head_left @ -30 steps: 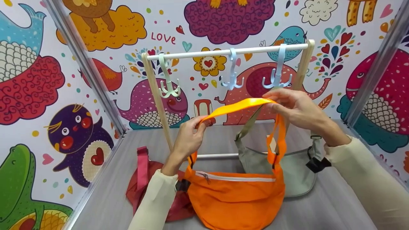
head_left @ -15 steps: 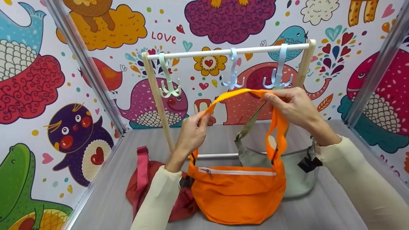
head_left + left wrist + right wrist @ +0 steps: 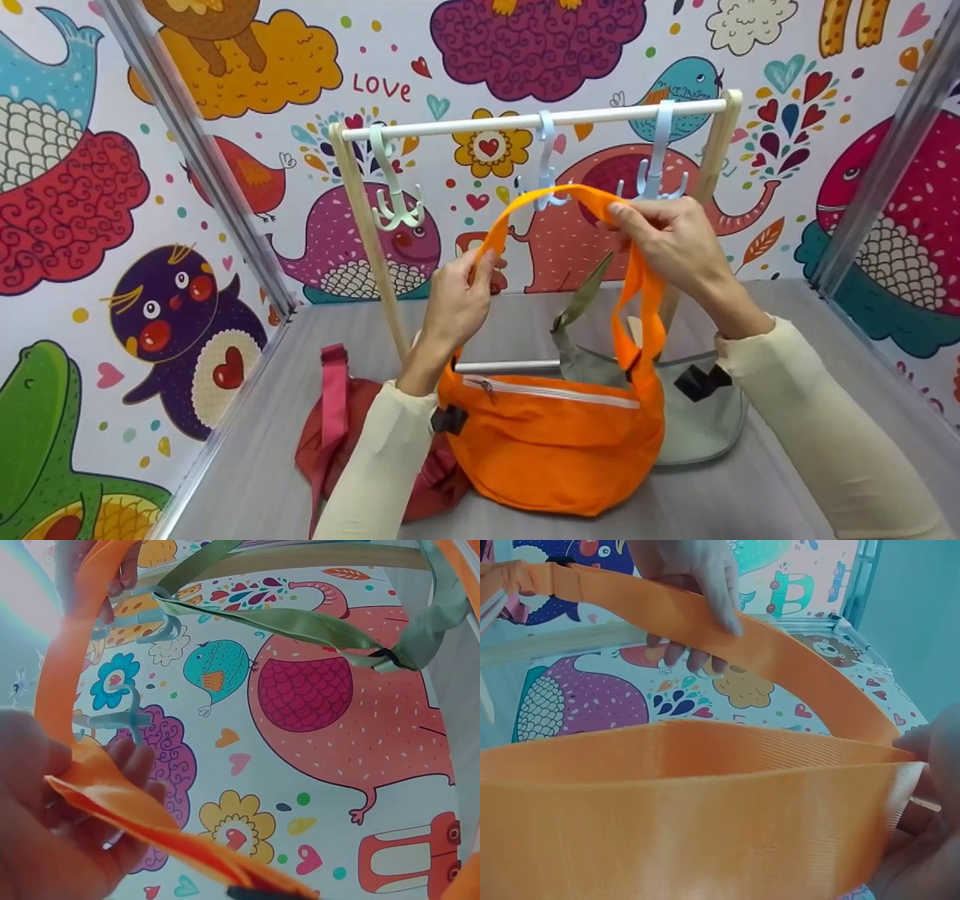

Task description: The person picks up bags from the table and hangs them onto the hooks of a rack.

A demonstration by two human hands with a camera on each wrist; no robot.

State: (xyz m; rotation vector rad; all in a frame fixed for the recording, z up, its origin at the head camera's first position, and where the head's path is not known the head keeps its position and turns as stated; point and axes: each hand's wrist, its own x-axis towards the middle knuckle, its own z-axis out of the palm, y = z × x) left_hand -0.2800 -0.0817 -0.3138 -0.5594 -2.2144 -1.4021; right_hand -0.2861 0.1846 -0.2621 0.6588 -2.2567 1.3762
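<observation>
An orange bag (image 3: 555, 450) with a white zipper hangs by its strap (image 3: 517, 201), held up between both hands in front of the rack. My left hand (image 3: 459, 300) pinches the strap's left side between thumb and fingers. Higher up, my right hand (image 3: 671, 236) pinches the strap at its upper right, where it folds down. The strap's arch overlaps the lower prongs of the middle blue hook (image 3: 546, 150) in the head view; whether they touch I cannot tell. In the right wrist view the strap (image 3: 780, 652) runs from the left hand (image 3: 694, 577) to the right fingers.
A rack with a white rail (image 3: 480, 126) also carries a green hook (image 3: 394, 187) at left and another blue hook (image 3: 658, 150) at right. A red bag (image 3: 352, 397) lies at left on the grey table (image 3: 247, 450). A grey-green bag (image 3: 705, 427) stands behind the orange one.
The orange bag has risen and moved toward the rack. Its strap has gone from nearly flat to a high arch, and my right hand has shifted slightly up and left.
</observation>
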